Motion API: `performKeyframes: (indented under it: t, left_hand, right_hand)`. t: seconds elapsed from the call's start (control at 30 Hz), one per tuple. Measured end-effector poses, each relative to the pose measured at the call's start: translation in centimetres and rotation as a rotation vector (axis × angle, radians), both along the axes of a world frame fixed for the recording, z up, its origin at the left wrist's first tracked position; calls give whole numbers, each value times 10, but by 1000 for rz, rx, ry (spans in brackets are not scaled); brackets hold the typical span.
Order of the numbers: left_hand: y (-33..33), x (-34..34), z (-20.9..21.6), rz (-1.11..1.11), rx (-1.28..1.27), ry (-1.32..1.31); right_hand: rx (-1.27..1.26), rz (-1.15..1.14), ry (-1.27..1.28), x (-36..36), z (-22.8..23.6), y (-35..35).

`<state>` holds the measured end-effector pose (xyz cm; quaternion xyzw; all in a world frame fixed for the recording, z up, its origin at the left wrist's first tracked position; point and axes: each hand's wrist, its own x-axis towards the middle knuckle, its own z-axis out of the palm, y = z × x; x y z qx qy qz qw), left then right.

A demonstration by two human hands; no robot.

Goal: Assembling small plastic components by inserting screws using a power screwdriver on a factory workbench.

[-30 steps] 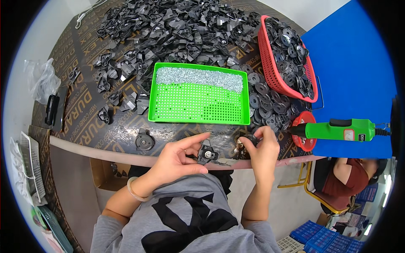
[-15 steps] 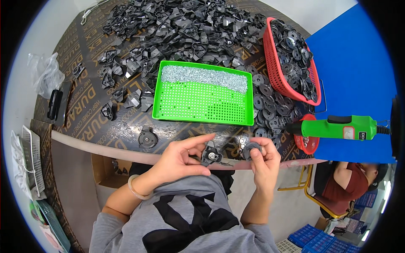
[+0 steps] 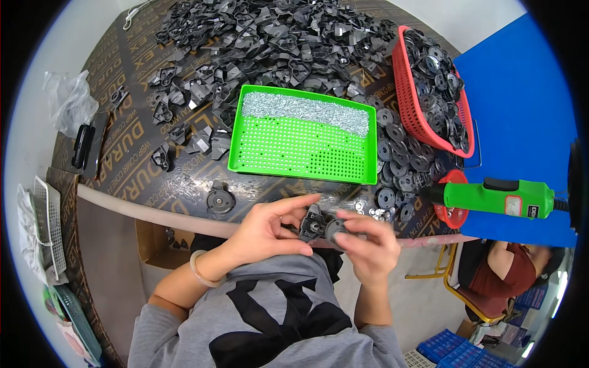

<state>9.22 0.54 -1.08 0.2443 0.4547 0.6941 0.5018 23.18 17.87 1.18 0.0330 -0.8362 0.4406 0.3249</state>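
Observation:
Above the table's front edge, my left hand (image 3: pixel 270 232) grips a black plastic bracket (image 3: pixel 313 224) by its left side, the index finger stretched along the top. A shiny metal part shows at the bracket's middle. My right hand (image 3: pixel 372 246) pinches a dark grey round disc (image 3: pixel 335 229) right beside the bracket; whether the two touch I cannot tell. Small silver rings (image 3: pixel 375 213) lie on the table just beyond my right hand. Farther left, a bracket with a disc on it (image 3: pixel 220 200) rests on the table.
A green perforated tray (image 3: pixel 270 144) holds many small silver screws (image 3: pixel 307 112). Behind it spreads a heap of black brackets (image 3: pixel 270 46). Loose discs (image 3: pixel 399 161) lie beside a red basket (image 3: pixel 410 101) full of discs. A green electric screwdriver (image 3: pixel 498 196) lies over a red bowl (image 3: pixel 455 216).
My right hand has moved left and brought the disc close to the bracket. The bracket has turned a little in my left hand, and the whole view has shifted slightly.

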Motion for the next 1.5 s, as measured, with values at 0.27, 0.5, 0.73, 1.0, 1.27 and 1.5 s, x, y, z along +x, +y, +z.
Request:
performKeyframes:
  t: [0.27, 0.5, 0.73, 1.0, 1.27, 1.5]
  left_hand:
    - [-5, -7, -1, -106, 3, 7]
    - [-5, -7, 1, -95, 4, 17]
    - [-6, -6, 1, -123, 2, 29]
    - [-6, -3, 2, -58, -3, 17]
    - [-7, -4, 1, -91, 5, 33]
    - [-7, -4, -2, -76, 2, 36]
  right_hand:
    - [306, 189, -61, -14, -1, 4]
    - [390, 167, -104, -7, -1, 4]
    - [391, 146, -76, -4, 1, 2]
    - [384, 135, -118, -5, 3, -2]
    - [427, 143, -130, -7, 5, -4]
    - [366, 157, -214, -8, 13, -8]
